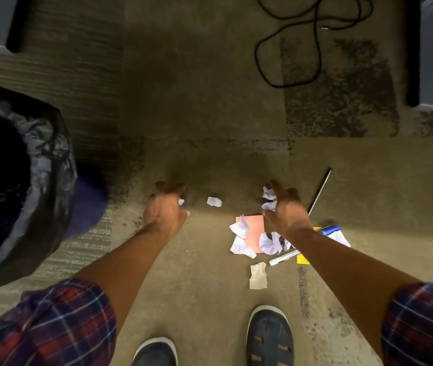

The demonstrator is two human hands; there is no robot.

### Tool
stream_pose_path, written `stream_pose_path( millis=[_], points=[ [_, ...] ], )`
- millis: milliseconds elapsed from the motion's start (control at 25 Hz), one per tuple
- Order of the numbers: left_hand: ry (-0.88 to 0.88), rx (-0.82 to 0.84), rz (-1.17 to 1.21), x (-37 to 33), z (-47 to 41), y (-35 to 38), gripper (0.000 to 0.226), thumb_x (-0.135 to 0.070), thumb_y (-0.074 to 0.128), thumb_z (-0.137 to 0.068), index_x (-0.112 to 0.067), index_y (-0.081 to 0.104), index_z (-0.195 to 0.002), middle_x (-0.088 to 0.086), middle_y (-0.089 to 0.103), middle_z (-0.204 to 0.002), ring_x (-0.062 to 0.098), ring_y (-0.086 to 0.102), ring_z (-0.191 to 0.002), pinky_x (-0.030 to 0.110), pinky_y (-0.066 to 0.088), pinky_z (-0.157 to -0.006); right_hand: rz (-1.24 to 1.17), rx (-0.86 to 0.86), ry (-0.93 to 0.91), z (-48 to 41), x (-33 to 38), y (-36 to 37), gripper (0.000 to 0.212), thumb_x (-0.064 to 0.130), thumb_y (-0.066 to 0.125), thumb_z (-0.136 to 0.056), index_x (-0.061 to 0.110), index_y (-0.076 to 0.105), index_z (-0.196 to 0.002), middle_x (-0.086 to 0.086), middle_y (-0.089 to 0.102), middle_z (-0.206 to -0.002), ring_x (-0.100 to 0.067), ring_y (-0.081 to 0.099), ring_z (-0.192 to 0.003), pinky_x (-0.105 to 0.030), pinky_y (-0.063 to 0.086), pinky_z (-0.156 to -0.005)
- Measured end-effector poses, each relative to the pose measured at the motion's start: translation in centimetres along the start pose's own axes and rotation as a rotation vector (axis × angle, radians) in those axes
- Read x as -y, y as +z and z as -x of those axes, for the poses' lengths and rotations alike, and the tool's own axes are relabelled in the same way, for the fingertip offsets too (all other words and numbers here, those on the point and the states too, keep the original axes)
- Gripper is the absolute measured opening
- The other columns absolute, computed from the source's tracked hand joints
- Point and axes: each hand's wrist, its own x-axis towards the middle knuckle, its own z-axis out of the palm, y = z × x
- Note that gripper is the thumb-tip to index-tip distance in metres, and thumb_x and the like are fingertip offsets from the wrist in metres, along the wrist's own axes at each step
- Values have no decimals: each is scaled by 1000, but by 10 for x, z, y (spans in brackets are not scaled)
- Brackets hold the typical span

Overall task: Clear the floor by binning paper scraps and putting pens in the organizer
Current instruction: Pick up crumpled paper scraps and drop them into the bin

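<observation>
- Head view looks straight down at carpeted floor (pixel 204 286), with both arms stretched out over a scatter of paper scraps (pixel 247 241).
- Left hand (pixel 163 211) has its fingers curled loosely, not closed tight. A bit of white scrap (pixel 181 202) peeks out at its inner edge, but honestly I can't tell if it's gripped or just lying underneath.
- Right hand (pixel 288 211) has its fingers spread and bent around a couple of crumpled white pieces (pixel 268 199). Looks like a loose cupping hold, so I'd guess those could drop on the way over.
- One lone scrap (pixel 214 201) sits on the floor between the hands, easy to miss.
- The main pile lies near the right forearm: white scraps on an orange sheet (pixel 253 228), plus a tan piece (pixel 258 276) closer to the shoes (pixel 269 336).
- Pens are mixed in: a white marker (pixel 284 258), a blue one (pixel 330 230) partly under the arm, and a thin dark rod-like pen (pixel 320 191) to the far right. Grabbing a handful of paper could scoop a pen into the trash.
- The bin (pixel 25 180) with its black liner sits well off to the left, so that's a long carry for loosely held bits.
- No organizer in view.
</observation>
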Motion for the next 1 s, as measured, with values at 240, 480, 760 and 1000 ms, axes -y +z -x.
stream_pose_path(
  millis=[240,480,760,1000],
  points=[
    [85,-96,71,1,-2,19,15,-12,72,-86,-15,76,-100,14,68,-103,31,69,-88,36,60,-81,95,25,0,-8,-5,27,36,9,52,-95,13,62,-130,-21,55,-128,-41,59,-110,-38,52,-90],
    [281,24,293,-34,-5,37,50,-1,74,-85,-16,66,-132,-2,75,-118,3,64,-89,-4,41,-82,53,-36,-23,-6,-6,26,29,11,54,-97,10,70,-121,-20,61,-124,-39,60,-111,-32,46,-87],
    [294,-36,235,-56,-8,43,13,-8,74,-85,-4,71,-73,16,68,-72,34,65,-71,32,42,-61,7,-170,-116,8,2,-4,18,5,67,-84,9,79,-97,-19,74,-91,-38,68,-92,-32,52,-80],
    [-259,27,978,-49,48,11,22,-9,82,-82,-26,75,-71,-10,64,-51,15,59,-52,51,65,-65,-245,-109,160,44,28,-30,17,12,70,-88,12,78,-103,-6,78,-104,-25,70,-98,-17,40,-78]
  ],
)
